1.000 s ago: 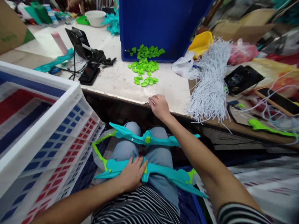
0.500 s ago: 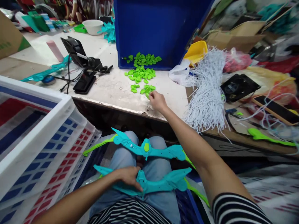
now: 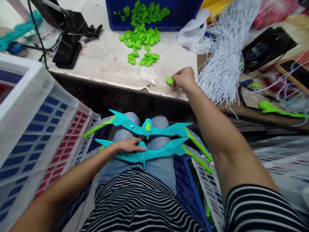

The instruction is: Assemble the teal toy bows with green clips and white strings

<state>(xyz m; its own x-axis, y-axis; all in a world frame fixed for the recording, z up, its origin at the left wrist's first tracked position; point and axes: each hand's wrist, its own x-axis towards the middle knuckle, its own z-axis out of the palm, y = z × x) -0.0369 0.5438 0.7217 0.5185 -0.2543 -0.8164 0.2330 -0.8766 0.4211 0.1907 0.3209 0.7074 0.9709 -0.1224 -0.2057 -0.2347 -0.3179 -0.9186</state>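
Note:
Two turquoise toy bows with green limb ends lie across my lap. The farther toy bow (image 3: 161, 130) has a green plastic piece set in its middle; the nearer toy bow (image 3: 156, 154) is plain turquoise there. My left hand (image 3: 130, 145) is closed around the nearer bow, just left of its middle. Above the table's front edge, my right hand (image 3: 185, 79) pinches a small green plastic piece (image 3: 170, 80) between thumb and fingers. Loose green pieces (image 3: 142, 37) are heaped on the table (image 3: 103, 69), spilling from a blue bin (image 3: 112, 21) lying on its side.
A white plastic basket (image 3: 31, 69) stands close on my left. White strings (image 3: 222, 61) hang over the table edge at right, near a plastic bag (image 3: 194, 35) and a green bow limb (image 3: 277, 109). A black phone (image 3: 67, 54) lies at left.
My right hand has drawn away from the green pieces, rightward and towards me, with one piece in its fingers. My left hand keeps its hold on the nearer bow. The view has tipped downward.

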